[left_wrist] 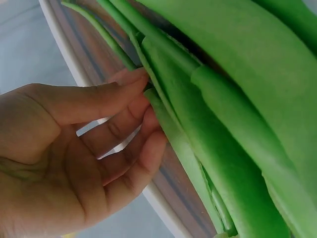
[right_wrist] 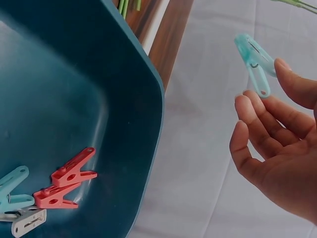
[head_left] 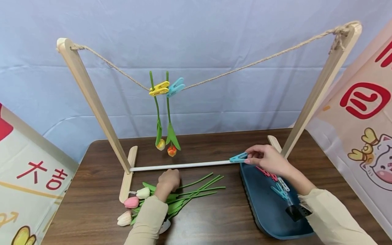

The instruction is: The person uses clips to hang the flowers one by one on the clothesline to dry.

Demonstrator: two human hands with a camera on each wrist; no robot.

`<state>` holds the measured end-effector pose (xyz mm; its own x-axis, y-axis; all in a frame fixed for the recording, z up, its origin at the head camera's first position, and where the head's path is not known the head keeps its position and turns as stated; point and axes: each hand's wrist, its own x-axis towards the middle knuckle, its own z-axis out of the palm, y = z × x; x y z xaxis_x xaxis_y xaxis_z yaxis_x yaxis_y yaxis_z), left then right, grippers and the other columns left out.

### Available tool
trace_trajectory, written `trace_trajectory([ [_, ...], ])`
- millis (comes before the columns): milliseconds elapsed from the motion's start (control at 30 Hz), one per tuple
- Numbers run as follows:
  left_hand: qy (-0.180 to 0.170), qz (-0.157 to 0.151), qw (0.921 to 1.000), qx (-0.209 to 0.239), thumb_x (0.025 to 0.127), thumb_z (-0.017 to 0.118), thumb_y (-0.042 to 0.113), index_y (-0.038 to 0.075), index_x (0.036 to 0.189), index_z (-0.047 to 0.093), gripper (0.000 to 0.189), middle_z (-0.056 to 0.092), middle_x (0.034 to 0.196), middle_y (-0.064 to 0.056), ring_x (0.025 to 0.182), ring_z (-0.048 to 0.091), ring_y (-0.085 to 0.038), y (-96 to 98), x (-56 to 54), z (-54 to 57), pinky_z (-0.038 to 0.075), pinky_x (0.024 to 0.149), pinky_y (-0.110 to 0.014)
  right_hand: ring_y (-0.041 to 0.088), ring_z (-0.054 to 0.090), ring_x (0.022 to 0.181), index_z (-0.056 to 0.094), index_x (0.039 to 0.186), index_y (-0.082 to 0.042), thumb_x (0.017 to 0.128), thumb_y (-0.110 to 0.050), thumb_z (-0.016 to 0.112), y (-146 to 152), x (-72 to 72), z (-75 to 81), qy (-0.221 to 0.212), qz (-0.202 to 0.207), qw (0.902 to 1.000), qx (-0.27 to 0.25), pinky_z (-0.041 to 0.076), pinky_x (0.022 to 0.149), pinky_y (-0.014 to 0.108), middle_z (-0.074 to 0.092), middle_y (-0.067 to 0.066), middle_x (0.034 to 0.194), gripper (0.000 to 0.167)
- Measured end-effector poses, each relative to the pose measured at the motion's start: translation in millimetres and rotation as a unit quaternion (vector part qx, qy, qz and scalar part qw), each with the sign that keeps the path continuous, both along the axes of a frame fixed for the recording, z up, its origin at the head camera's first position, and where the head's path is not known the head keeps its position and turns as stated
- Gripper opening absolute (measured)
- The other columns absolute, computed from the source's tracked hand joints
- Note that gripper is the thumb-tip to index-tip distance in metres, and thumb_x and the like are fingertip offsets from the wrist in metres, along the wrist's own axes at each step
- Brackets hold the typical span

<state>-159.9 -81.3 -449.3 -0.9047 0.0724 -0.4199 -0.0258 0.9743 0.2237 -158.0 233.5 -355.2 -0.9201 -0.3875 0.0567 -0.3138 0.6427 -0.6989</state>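
My right hand (head_left: 265,159) pinches a light blue clothespin (right_wrist: 251,57) by its handles, above the tray's far edge. Over the pile of artificial tulips (head_left: 196,194) is my left hand (head_left: 169,180), its thumb and fingertips pinching one tulip's green stem (left_wrist: 129,62) beside broad leaves. Pink and white blooms (head_left: 131,202) point left and the stems point right. Two tulips hang blooms down from a rope (head_left: 245,67), a yellow clothespin (head_left: 160,88) on one and a blue clothespin (head_left: 176,87) on the other.
Wooden posts (head_left: 92,98) hold the rope's ends, and a white rod (head_left: 183,166) runs low between them. At the right, a dark blue tray (head_left: 260,207) contains red clothespins (right_wrist: 74,166), a blue one and a white one. A dark object (head_left: 296,212) shows by the right sleeve.
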Motion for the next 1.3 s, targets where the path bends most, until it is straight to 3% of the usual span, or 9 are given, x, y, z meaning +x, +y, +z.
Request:
trace_trajectory([
  [267, 0.05, -0.003, 0.9983, 0.03, 0.086, 0.051, 0.0, 0.007, 0.068, 0.061, 0.021, 0.062, 0.087, -0.015, 0.066, 0.056, -0.026, -2.7, 3.7, 13.0, 0.041, 0.048, -0.034, 0.016, 0.054, 0.067, 0.061, 0.103, 0.009, 0.082, -0.012, 0.068, 2, -0.5, 1.2, -0.009, 0.006, 0.9999, -0.002, 0.045, 0.057, 0.025, 0.06, 0.002, 0.078, 0.031],
  [500, 0.104, -0.046, 0.9925, 0.044, 0.081, 0.053, -0.005, 0.01, 0.052, 0.051, 0.032, 0.054, 0.061, -0.006, 0.056, 0.053, -0.022, -2.5, 9.9, 33.3, 0.04, 0.046, -0.032, 0.016, 0.053, 0.066, 0.062, 0.102, 0.009, 0.081, -0.011, 0.068, 4, -0.6, 0.7, -0.011, 0.007, 0.9999, 0.007, 0.045, 0.057, 0.025, 0.059, 0.003, 0.077, 0.029],
  [600, 0.128, -0.051, 0.9884, 0.064, 0.076, 0.05, -0.011, 0.013, 0.048, 0.039, 0.038, 0.035, 0.05, 0.001, 0.048, 0.038, -0.016, -2.5, 11.9, 44.5, 0.029, 0.041, -0.028, 0.015, 0.052, 0.066, 0.062, 0.1, 0.008, 0.081, -0.01, 0.068, 6, -0.3, 1.0, -0.009, 0.005, 0.9998, 0.015, 0.045, 0.057, 0.025, 0.059, 0.003, 0.076, 0.027],
  [700, 0.157, -0.061, 0.9819, 0.087, 0.072, 0.042, -0.015, 0.015, 0.051, 0.025, 0.041, 0.015, 0.052, 0.004, 0.051, 0.018, -0.013, -1.3, 13.8, 56.3, 0.016, 0.046, -0.026, 0.015, 0.052, 0.066, 0.062, 0.1, 0.008, 0.082, -0.01, 0.068, 7, -0.3, 1.1, -0.009, 0.001, 0.9997, 0.022, 0.045, 0.057, 0.026, 0.059, 0.002, 0.076, 0.026],
  [767, 0.17, -0.064, 0.9783, 0.1, 0.071, 0.04, -0.016, 0.015, 0.054, 0.023, 0.04, 0.011, 0.056, 0.003, 0.054, 0.014, -0.014, 0.7, 14.6, 64.5, 0.014, 0.048, -0.027, 0.015, 0.053, 0.067, 0.062, 0.1, 0.008, 0.082, -0.009, 0.067, 9, -0.3, 1.2, -0.011, -0.001, 0.9996, 0.025, 0.045, 0.057, 0.026, 0.059, 0.002, 0.077, 0.025],
  [900, 0.189, -0.064, 0.9737, 0.109, 0.077, 0.046, -0.015, 0.011, 0.059, 0.044, 0.032, 0.032, 0.055, 0.002, 0.051, 0.027, -0.014, 5.8, 15.9, 81.4, 0.023, 0.046, -0.026, 0.015, 0.054, 0.067, 0.062, 0.101, 0.008, 0.083, -0.008, 0.066, 9, 0.1, 1.9, -0.011, -0.002, 0.9996, 0.026, 0.045, 0.058, 0.026, 0.059, 0.002, 0.077, 0.025],
  [1000, 0.213, -0.063, 0.968, 0.118, 0.078, 0.051, -0.013, 0.009, 0.072, 0.059, 0.025, 0.051, 0.064, -0.003, 0.052, 0.043, -0.019, 9.6, 17.3, 94.7, 0.035, 0.046, -0.029, 0.015, 0.054, 0.067, 0.062, 0.101, 0.008, 0.082, -0.009, 0.067, 9, 0.3, 2.5, -0.012, 0.0, 0.9996, 0.024, 0.045, 0.058, 0.026, 0.059, 0.002, 0.077, 0.025],
  [1200, 0.26, -0.065, 0.9519, 0.149, 0.076, 0.058, -0.012, 0.008, 0.08, 0.062, 0.02, 0.06, 0.069, -0.002, 0.06, 0.057, -0.02, 14.3, 17.3, 119.5, 0.043, 0.049, -0.031, 0.016, 0.054, 0.067, 0.062, 0.101, 0.009, 0.083, -0.007, 0.065, 8, -0.9, 4.9, -0.009, 0.004, 0.9997, 0.024, 0.045, 0.058, 0.026, 0.059, 0.003, 0.077, 0.024],
  [1300, 0.29, -0.059, 0.94, 0.169, 0.076, 0.062, -0.01, 0.007, 0.079, 0.061, 0.017, 0.06, 0.068, -0.001, 0.063, 0.058, -0.019, 14.5, 15.7, 128.6, 0.044, 0.052, -0.031, 0.015, 0.054, 0.067, 0.062, 0.1, 0.008, 0.083, -0.007, 0.065, 7, -2.3, 6.4, -0.005, 0.007, 0.9996, 0.028, 0.046, 0.058, 0.026, 0.059, 0.002, 0.076, 0.023],
])
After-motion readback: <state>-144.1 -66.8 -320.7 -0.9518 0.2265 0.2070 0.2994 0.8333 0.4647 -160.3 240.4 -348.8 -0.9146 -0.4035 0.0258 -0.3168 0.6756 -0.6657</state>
